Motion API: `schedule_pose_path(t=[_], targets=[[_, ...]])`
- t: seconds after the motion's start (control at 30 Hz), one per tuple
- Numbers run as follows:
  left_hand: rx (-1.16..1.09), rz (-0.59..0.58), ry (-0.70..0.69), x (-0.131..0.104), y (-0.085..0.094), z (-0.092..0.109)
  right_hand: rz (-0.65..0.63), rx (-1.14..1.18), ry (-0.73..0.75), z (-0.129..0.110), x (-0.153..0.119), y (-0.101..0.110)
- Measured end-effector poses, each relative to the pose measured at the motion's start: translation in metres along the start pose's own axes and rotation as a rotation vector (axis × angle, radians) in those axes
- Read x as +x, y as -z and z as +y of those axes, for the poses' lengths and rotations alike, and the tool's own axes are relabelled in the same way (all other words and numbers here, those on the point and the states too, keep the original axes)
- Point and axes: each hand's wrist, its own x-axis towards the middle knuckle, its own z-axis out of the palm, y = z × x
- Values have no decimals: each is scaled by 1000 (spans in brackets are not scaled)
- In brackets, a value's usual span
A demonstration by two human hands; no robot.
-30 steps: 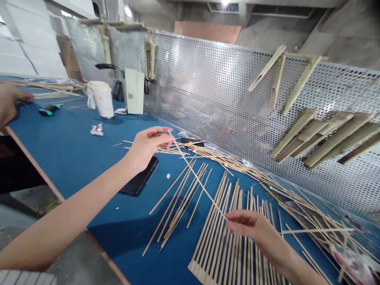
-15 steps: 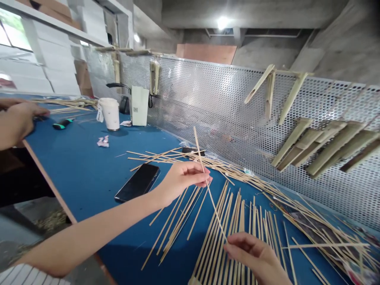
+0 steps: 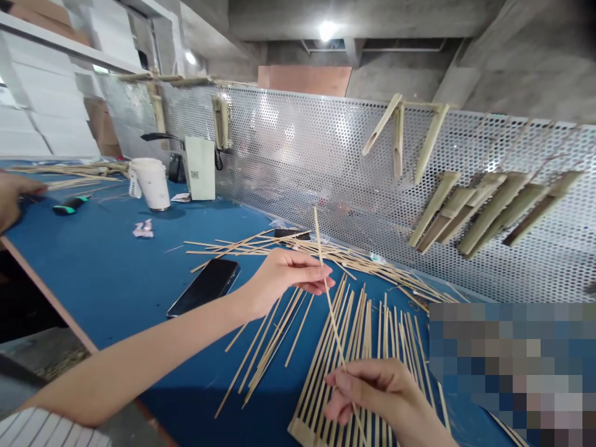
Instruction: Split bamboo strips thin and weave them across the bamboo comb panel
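My left hand (image 3: 298,276) pinches a thin bamboo strip (image 3: 331,304) near its upper part, with the tip sticking up above the fingers. Lower down, my right hand (image 3: 372,391) has its fingers closed on the same strip, whose bottom end passes below that hand. The strip slants over a row of many parallel strips (image 3: 316,372) on the blue table (image 3: 186,360). Several loose strips (image 3: 267,341) lie under and left of my hands. A black phone (image 3: 205,287) rests beside my left forearm.
Behind the hands lies a pile of strips (image 3: 372,264), along a perforated metal panel (image 3: 298,161) hung with bamboo pieces (image 3: 493,214). A white cup (image 3: 151,185), a pale box (image 3: 200,167), a wrapper (image 3: 143,229) and another person's hand (image 3: 16,195) are leftward. The lower right is pixelated.
The view has turned somewhat to the right. My right hand has shifted along the strip, with more of the strip's lower end showing below it. The other person's hand is less in view.
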Motion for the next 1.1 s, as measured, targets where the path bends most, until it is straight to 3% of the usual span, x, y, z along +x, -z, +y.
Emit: schedule_pose_path(t=[0.4, 0.63, 0.9, 1.0, 1.1], targets=[[107, 98, -40, 8, 10, 9, 98, -135, -33, 0, -7, 3], [319, 95, -45, 18, 17, 15, 182, -281, -44, -5, -13, 1], [447, 140, -155, 28, 23, 2, 156, -306, -103, -8, -15, 2], [411, 245, -225, 36, 35, 6, 156, -216, -123, -7, -16, 4], [390, 436, -326, 36, 54, 18, 271, -173, -166, -7, -20, 15]])
